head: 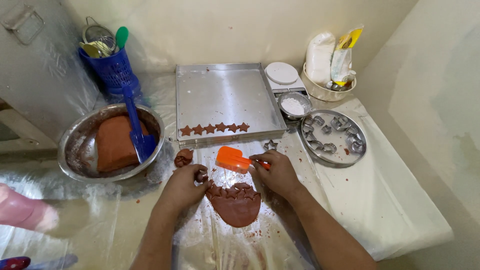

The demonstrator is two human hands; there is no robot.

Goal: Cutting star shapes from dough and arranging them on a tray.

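Head view, looking straight down at the counter: both forearms are reaching in from the bottom edge, angling toward each other over a rolled-out sheet of brown dough (237,207) that's lying on clear plastic wrap (280,235). The sheet's top edge is already showing a row of star-shaped cuts.

The left hand (184,189) is sitting palm down at the upper left edge of the dough, fingers curled in and pinching a small bit of dough at the tips. The right hand (278,172) is hovering just past the upper right edge, fingers closed around the handle of an orange spatula (232,159), whose blade is pointing left between the dough and the tray.

Just above, a square metal baking tray (225,95) is holding a row of five dough stars (214,128) along its near edge. A star cutter (270,145) is lying beside the tray, and a small dough lump (183,157) is sitting near the left hand. To the left, a steel bowl (75,145) is holding a big dough block with a blue scraper (136,125). On the right, a round tin of cutters (334,137).
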